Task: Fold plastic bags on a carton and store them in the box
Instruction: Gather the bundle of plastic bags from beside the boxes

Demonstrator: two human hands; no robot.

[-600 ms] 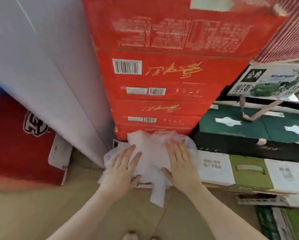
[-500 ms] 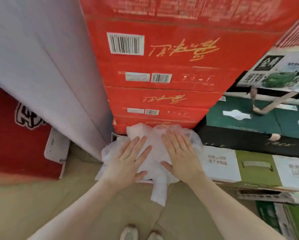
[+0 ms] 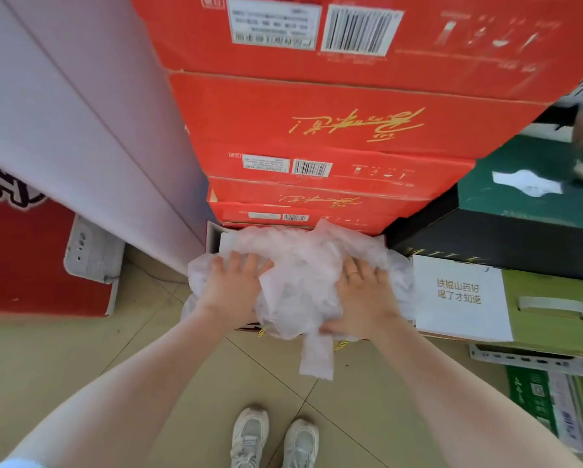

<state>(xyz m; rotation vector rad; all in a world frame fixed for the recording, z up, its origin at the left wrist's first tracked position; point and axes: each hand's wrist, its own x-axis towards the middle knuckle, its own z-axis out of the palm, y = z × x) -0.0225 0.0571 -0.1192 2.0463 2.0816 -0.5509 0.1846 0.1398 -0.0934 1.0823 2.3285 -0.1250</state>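
A crumpled heap of translucent white plastic bags [image 3: 303, 282] is seen lying on a low carton [image 3: 214, 239] at the foot of a stack of red cartons [image 3: 317, 130], with one loose strip hung over the near edge toward the floor. The heap is spread wider from left to right than it is deep, and both hands are laid on it from the near side. The left hand [image 3: 231, 287] is pressed flat on the left part and the right hand [image 3: 364, 295] on the right part, so neither is judged nearer; the bulk of the plastic lies between and just beyond the fingers. The fingers of both hands are held fairly straight and slightly spread, flattening the plastic; nothing is gripped. Folding is judged not yet done. No storage box can be identified with certainty.
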